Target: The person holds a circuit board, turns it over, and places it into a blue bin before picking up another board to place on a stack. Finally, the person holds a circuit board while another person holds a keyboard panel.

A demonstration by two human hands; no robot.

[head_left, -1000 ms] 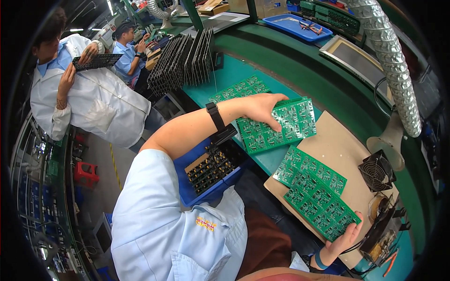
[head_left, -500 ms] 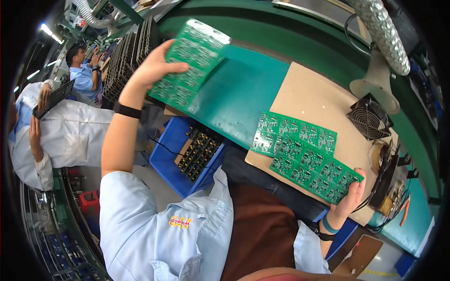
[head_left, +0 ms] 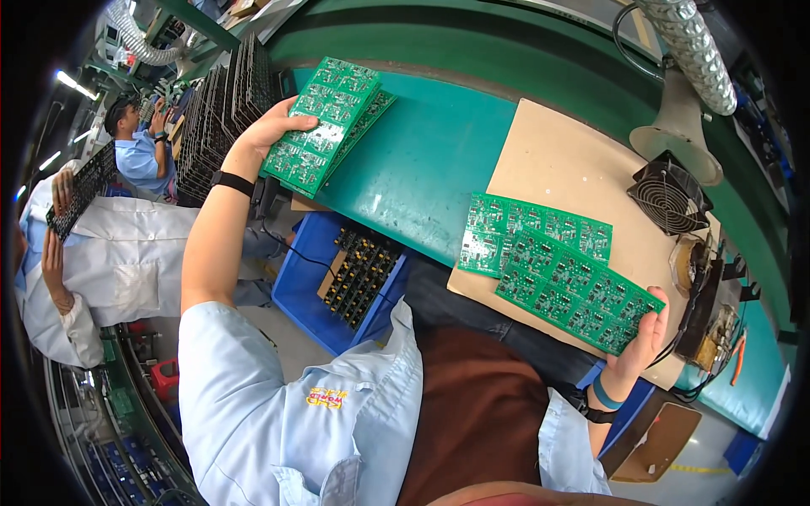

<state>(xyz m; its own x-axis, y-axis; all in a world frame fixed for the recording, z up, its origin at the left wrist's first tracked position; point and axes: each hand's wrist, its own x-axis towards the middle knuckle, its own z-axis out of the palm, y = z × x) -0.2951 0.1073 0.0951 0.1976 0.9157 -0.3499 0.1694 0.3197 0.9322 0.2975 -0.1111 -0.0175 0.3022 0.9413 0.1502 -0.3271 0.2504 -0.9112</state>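
Observation:
My left hand [head_left: 274, 131] is closed on the left edge of a green circuit board panel [head_left: 342, 88], thumb on top. Under that panel, the edge of a second green panel [head_left: 371, 118] sticks out over the teal mat; whether my fingers hold it too is hidden. At the right, my right hand [head_left: 639, 341] grips the right end of another green panel [head_left: 561, 291], dotted with small dark components. This one slants over the near part of a further green panel [head_left: 489, 218] that lies on the brown cardboard sheet [head_left: 548, 160].
Below the bench edge stands a blue bin [head_left: 295, 291] with dark boards bearing yellow parts [head_left: 363, 274]. A black fan [head_left: 668, 194], a funnel-ended duct [head_left: 675, 143] and coils [head_left: 690, 261] line the right side. Racked boards [head_left: 215, 126] and two people occupy the left.
The panel in my left hand has come down and turned flatter, showing its components more squarely. My right hand and its panel have barely shifted in the picture.

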